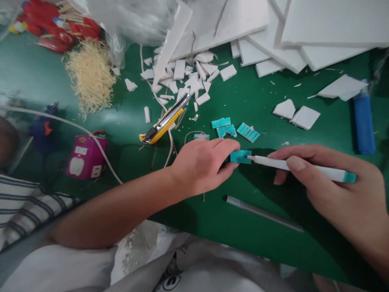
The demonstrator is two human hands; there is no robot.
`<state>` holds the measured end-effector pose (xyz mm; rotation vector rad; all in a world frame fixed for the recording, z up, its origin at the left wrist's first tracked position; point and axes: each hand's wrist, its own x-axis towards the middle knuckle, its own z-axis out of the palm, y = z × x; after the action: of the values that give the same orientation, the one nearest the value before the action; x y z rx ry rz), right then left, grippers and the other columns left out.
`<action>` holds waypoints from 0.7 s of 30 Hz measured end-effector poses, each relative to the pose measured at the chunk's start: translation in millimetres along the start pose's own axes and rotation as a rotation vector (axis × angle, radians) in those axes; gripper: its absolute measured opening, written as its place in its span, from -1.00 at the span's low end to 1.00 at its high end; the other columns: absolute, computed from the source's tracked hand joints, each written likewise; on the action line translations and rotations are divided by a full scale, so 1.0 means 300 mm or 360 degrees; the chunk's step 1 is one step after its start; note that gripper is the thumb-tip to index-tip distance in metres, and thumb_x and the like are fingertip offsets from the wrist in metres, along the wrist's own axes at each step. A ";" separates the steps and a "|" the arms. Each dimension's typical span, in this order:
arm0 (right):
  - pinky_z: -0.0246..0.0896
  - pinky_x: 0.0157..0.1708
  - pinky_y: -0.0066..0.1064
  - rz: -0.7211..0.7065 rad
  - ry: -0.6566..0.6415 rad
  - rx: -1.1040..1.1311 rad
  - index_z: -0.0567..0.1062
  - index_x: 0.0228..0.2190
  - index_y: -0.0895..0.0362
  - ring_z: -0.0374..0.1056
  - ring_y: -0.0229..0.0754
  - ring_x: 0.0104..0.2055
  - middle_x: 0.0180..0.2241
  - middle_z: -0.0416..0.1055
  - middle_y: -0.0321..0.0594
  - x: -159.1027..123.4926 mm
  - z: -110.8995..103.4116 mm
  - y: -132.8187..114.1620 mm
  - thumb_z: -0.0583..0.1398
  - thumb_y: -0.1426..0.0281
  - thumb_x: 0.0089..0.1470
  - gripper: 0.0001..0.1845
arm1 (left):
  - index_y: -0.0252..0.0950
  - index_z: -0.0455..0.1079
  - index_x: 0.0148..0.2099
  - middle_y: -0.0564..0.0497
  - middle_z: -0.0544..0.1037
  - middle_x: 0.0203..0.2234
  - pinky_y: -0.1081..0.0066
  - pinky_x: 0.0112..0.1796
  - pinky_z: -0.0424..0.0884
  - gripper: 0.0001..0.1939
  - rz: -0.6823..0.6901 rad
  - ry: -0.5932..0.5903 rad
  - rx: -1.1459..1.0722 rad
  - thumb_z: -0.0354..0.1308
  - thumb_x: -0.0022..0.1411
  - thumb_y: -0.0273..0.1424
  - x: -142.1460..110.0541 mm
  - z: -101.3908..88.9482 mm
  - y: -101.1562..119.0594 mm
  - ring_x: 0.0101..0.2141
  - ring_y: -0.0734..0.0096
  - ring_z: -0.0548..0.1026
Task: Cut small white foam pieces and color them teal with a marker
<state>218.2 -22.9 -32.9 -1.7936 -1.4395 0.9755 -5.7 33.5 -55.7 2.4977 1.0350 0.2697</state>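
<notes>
Between the thumb and fingers of my left hand [209, 162] is a small teal-coloured foam piece [241, 157], pinched at its left end. My right hand [331, 178] grips a white marker [273, 162] with a teal end cap, and its tip touches the right part of that piece. Just beyond my left hand lie other coloured pieces: a plain teal strip [221, 123], a dotted piece with a notch [226, 131] and a striped piece [248, 132]. A yellow utility knife [165, 121], its blade out, rests left of them.
White foam scraps [191, 77] are heaped behind the knife, with foam sheets [334, 24] stacked at the back right. A clear stick [264, 213] lies near the front edge. A magenta power adapter [86, 157], cable, wood shavings [91, 77] and blue glue gun [45, 129] are at left.
</notes>
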 end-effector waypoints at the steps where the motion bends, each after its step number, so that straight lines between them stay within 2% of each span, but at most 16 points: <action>1: 0.25 -0.62 -0.47 -0.0010 0.0012 0.0003 0.64 -0.44 0.01 0.29 -0.29 -0.62 -0.65 0.45 -0.33 0.000 0.001 0.000 0.25 0.14 0.09 -0.75 | -0.24 0.41 -0.06 0.15 0.49 -0.51 0.43 -0.35 0.27 -0.83 0.0005 0.0003 -0.0004 0.13 0.32 -0.36 0.000 0.000 0.000 -0.46 0.44 0.47; 7: 0.24 -0.60 -0.49 -0.0012 -0.0045 0.0021 0.64 -0.42 0.01 0.31 -0.31 -0.60 -0.63 0.45 -0.34 0.006 0.002 -0.004 0.26 0.16 0.09 -0.77 | -0.23 0.40 -0.08 0.18 0.43 -0.55 0.43 -0.38 0.23 -0.86 0.0012 0.0015 0.0000 0.13 0.32 -0.35 0.003 0.001 0.001 -0.51 0.46 0.43; 14: 0.07 -0.68 -0.52 -0.0072 0.0011 0.0026 0.64 -0.42 -0.01 0.22 -0.37 -0.65 -0.64 0.45 -0.38 0.001 -0.002 0.005 0.26 0.20 0.09 -0.82 | -0.26 0.39 -0.01 0.15 0.45 -0.53 0.44 -0.35 0.27 -0.79 -0.0019 -0.0008 -0.0015 0.14 0.33 -0.34 -0.003 -0.003 0.002 -0.49 0.45 0.44; 18: 0.16 -0.63 -0.52 -0.0078 -0.0004 0.0040 0.64 -0.40 0.00 0.29 -0.34 -0.61 -0.63 0.46 -0.37 -0.003 -0.005 0.011 0.25 0.20 0.11 -0.81 | -0.28 0.38 0.00 0.14 0.46 -0.50 0.44 -0.37 0.29 -0.73 -0.0038 0.0003 -0.0022 0.19 0.29 -0.31 -0.011 -0.007 0.000 -0.48 0.45 0.44; 21: 0.20 -0.62 -0.52 -0.0071 -0.0003 0.0010 0.64 -0.40 -0.01 0.33 -0.33 -0.59 -0.61 0.48 -0.37 -0.001 -0.002 0.011 0.25 0.19 0.12 -0.80 | -0.28 0.39 -0.05 0.15 0.44 -0.51 0.45 -0.39 0.28 -0.79 -0.0034 0.0029 -0.0025 0.18 0.27 -0.36 -0.014 -0.007 -0.003 -0.50 0.47 0.42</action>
<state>220.5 -23.9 -35.3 -1.7489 -1.4702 0.9580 -9.7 31.7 -54.3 2.4728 1.0621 0.2936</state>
